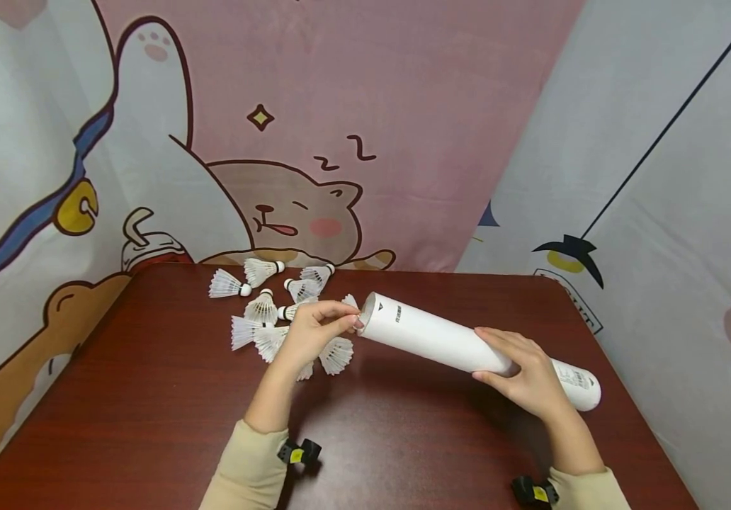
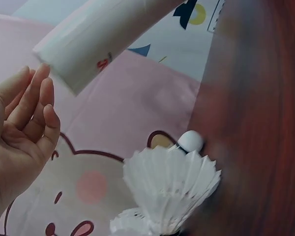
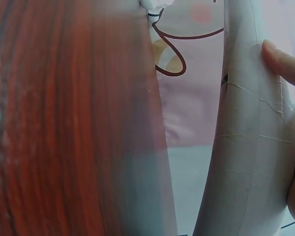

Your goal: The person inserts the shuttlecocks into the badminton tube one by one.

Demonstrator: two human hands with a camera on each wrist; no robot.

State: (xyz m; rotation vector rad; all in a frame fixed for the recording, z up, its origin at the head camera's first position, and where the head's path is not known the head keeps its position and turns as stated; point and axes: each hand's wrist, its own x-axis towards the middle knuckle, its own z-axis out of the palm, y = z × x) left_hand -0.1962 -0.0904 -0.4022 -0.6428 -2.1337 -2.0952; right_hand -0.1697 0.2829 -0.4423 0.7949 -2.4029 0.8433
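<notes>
A long white tube (image 1: 432, 333) is held tilted above the table, its mouth towards the left. My right hand (image 1: 525, 375) grips it around its lower half, the thumb on the near side; the right wrist view shows fingers on the wrinkled white tube (image 3: 250, 142). At the tube's rim is my left hand (image 1: 317, 329), thumb and fingertips close together. In the left wrist view the left hand (image 2: 27, 118) has loosely bent fingers touching the tube's end (image 2: 83, 49); whether they pinch something there is unclear. White feather shuttlecocks (image 1: 336, 355) lie just beyond and beside that hand.
Several more shuttlecocks (image 1: 261, 308) are scattered at the back left of the dark red-brown table (image 1: 149, 397), some near its back edge. A cartoon-printed cloth (image 1: 435, 142) hangs behind and along the sides. Each wrist carries a small black camera (image 1: 299, 452).
</notes>
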